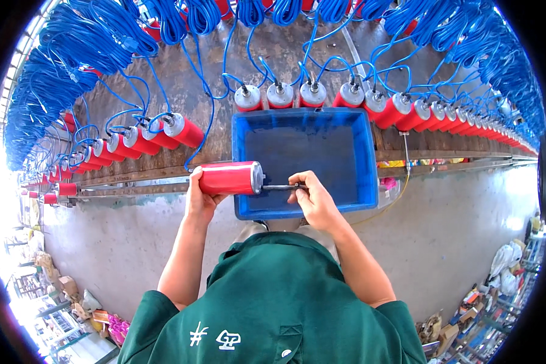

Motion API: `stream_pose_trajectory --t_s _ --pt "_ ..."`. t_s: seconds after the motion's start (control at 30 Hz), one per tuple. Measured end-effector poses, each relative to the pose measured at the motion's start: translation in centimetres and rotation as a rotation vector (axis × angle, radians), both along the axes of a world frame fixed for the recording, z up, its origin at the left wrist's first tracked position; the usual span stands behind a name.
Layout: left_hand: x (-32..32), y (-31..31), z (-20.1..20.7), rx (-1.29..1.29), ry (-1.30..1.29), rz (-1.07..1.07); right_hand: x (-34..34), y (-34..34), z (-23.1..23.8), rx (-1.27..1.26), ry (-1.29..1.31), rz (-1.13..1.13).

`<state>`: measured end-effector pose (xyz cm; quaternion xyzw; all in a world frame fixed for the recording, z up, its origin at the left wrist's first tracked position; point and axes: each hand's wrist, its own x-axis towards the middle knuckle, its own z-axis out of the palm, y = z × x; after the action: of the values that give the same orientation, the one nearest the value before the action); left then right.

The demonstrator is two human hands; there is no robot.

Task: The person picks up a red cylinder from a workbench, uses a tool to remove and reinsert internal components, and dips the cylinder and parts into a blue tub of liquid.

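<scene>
My left hand (200,200) grips a red cylinder (227,178), which looks like a pump or motor body with a grey metal end. It lies level over the left part of a blue plastic tub (239,145) holding dark water (303,145). A blue cable (211,121) runs down to its left end. My right hand (314,200) is closed round the end of a thin dark rod (276,187). The rod's other end meets the cylinder's metal face; whether it is fixed there or only touching, I cannot tell.
Red cylinders (312,94) with blue cables line the edge of a worn workbench (212,54) on both sides. Bundles of coiled blue cable (85,42) ring its far side. A thin yellow hose (400,191) hangs right of the tub. Shelves with boxes and bags (73,288) stand behind.
</scene>
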<state>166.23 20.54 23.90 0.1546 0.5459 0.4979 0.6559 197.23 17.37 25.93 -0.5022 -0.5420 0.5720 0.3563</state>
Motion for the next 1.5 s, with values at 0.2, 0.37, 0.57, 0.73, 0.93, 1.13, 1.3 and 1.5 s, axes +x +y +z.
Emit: stream_pose_trajectory --t_s 0.2,0.37,0.57,0.73,0.93,1.13,1.3,1.5 --pt "-0.2 0.2 -0.3 0.019 -0.012 -0.013 -0.5 0.1 -1.1 -0.125 0.332 -0.222" --pt "-0.2 0.2 -0.2 0.008 -0.031 0.026 0.4 0.4 0.0 -0.199 0.077 -0.171" --pt "0.0 0.4 -0.5 0.010 -0.026 0.022 0.9 0.5 -0.7 -0.145 -0.170 -0.126" --pt "0.5 0.6 -0.4 0.013 -0.021 0.028 1.1 0.9 -1.8 -0.078 -0.136 -0.131" --pt "-0.5 -0.4 -2.2 0.059 -0.012 0.086 1.4 1.2 -4.3 -0.175 0.052 -0.045" --pt "-0.1 1.0 -2.5 -0.058 -0.034 0.100 2.5 1.8 -3.2 -0.194 -0.140 -0.040" --pt "-0.1 0.4 -0.7 -0.087 -0.043 0.150 1.0 1.4 -2.2 -0.157 0.026 -0.063" --pt "0.3 0.6 -0.2 -0.066 -0.041 0.133 2.5 2.2 -3.1 -0.259 -0.038 -0.016"
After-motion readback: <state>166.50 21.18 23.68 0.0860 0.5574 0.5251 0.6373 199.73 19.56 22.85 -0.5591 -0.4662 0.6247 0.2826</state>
